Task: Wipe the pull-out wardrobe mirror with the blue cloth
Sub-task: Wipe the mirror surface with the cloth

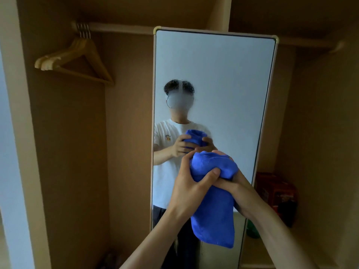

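The left hand point(191, 183) is curled round the upper bunch of the bright blue fleecy cloth point(212, 216), its thumb pressed into the folds. The right hand point(240, 188) clasps the same bunch from the right and from behind, with its fingertips point(218, 152) showing over the top. The fabric hides how its palm lies.

The two grips gather the cloth into a wad, probably so that a firm pad meets the glass rather than a loose flap. The lower half hangs free below the wrists.

The cloth is held in the air near the person, in front of the lower middle of the tall, pale-framed rectangular wardrobe mirror point(223, 78). It appears not to touch the glass, though the gap cannot be judged surely. The mirror stands out from the brown wooden wardrobe point(68, 152) and faces the person, which brings its whole face within reach. Wiping looks not yet begun.

At the far left, pale wooden clothes hangers point(77, 59) hang bunched at the end of the wooden rail point(120, 29), well apart from the mirror. Low on the right, beyond the mirror's edge, sit a red box point(275, 189) and something green point(252, 230).
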A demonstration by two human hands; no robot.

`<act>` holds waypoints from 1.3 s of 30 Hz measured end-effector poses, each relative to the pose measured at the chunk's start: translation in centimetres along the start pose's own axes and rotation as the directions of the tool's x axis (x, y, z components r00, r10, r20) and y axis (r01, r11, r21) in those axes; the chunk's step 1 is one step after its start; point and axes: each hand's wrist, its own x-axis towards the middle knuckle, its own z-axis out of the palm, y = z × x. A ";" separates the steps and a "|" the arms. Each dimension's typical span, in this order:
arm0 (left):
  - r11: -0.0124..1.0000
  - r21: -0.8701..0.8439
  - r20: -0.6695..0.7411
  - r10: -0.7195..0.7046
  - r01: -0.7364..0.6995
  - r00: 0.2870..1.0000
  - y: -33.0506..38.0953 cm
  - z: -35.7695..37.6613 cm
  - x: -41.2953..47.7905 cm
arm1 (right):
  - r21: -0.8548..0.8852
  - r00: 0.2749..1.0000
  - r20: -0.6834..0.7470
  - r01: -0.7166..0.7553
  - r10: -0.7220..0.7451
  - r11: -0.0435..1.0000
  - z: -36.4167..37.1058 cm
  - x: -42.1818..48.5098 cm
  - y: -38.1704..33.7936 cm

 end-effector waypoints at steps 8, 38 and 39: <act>0.998 -0.027 -0.162 0.048 -0.053 0.986 1.0 1.3 2.2 | 0.109 0.979 0.200 -0.056 0.033 0.992 -1.4 1.9 -0.8; 0.896 0.400 -0.252 0.309 -0.192 0.917 5.7 -3.9 10.1 | -0.200 0.983 0.029 0.186 -0.184 0.962 2.1 9.8 -8.9; 0.884 0.425 -0.252 0.323 -0.196 0.912 6.1 -4.6 10.6 | -0.257 0.974 0.023 0.223 -0.224 0.940 2.4 10.2 -9.8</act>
